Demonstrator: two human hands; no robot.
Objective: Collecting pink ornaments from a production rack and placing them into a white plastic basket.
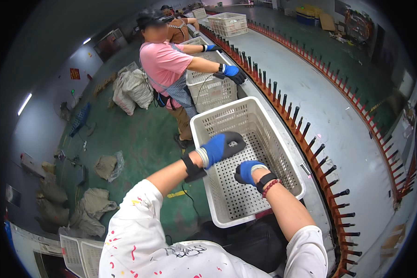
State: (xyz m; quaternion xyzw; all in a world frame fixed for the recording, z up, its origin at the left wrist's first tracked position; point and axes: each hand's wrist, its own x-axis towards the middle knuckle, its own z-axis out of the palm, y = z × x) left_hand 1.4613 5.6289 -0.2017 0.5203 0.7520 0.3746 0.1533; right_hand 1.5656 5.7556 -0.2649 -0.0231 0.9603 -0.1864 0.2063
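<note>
Both my hands wear blue gloves with dark grey fingers and are held over a white plastic basket (205, 124). My left hand (221, 147) is above the basket's middle, its fingers curled toward the thumb. A small light gap shows between them; whatever they may pinch is too small to name. Nearer me, by the basket's right side, my right hand (250, 172) is closed, fingers folded inward and mostly hidden. The basket has slotted walls and a floor dotted with holes; no goods show on the visible floor.
Beyond the basket, a co-worker in a pink shirt (164, 62) stands beside stacked white baskets (213, 92). A rail with upright black-tipped pegs (283, 99) curves along the right. Sacks (130, 88) lie on the green floor to the left.
</note>
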